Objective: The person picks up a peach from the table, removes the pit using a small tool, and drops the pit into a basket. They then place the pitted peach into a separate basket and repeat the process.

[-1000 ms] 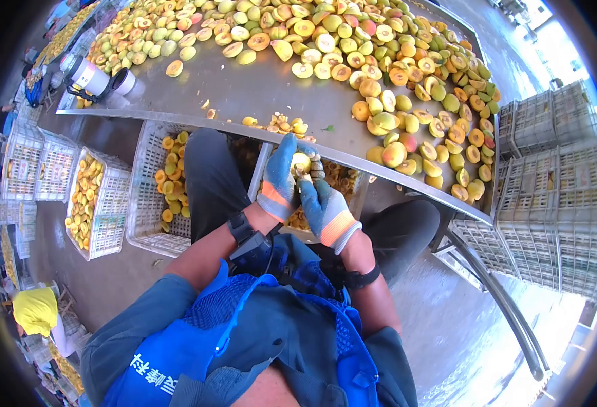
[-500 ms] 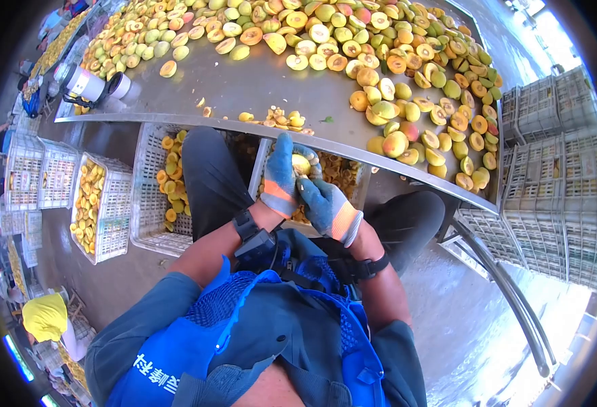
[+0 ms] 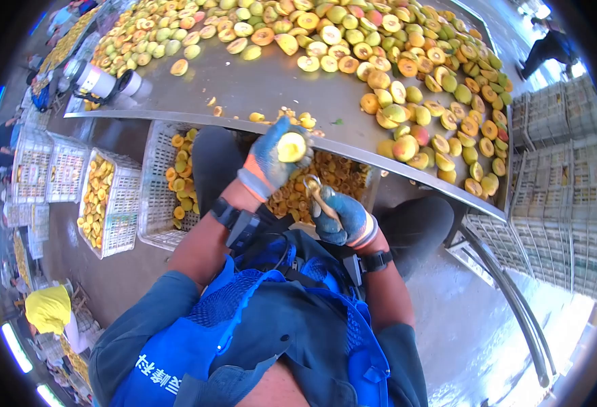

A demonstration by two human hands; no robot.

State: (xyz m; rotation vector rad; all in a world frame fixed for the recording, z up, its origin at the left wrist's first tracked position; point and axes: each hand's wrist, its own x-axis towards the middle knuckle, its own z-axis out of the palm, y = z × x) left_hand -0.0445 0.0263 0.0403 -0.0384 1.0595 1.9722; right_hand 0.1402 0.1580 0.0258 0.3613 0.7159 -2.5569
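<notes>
– What are the left hand's [image 3: 269, 157] fingers doing?
– Grasping a pale yellow fruit half [image 3: 291, 147], cut face up.
– And the right hand [image 3: 344, 217]?
– Its fingers are curled around a tool [image 3: 327, 205], the looped metal tip poking out beyond them, apart from the fruit half.
– What's below the fingers?
– A crate of fruit scraps [image 3: 336, 178]. Just past the left fingertips, small pieces [image 3: 303, 121] lie on the counter's [image 3: 271, 83] near edge.

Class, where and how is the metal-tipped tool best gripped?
Best, I'd judge, by its long, slim handle, fingers wrapping round from the side; that leaves the curved metal tip uncovered beyond the fingers, as the right hand shows.
</notes>
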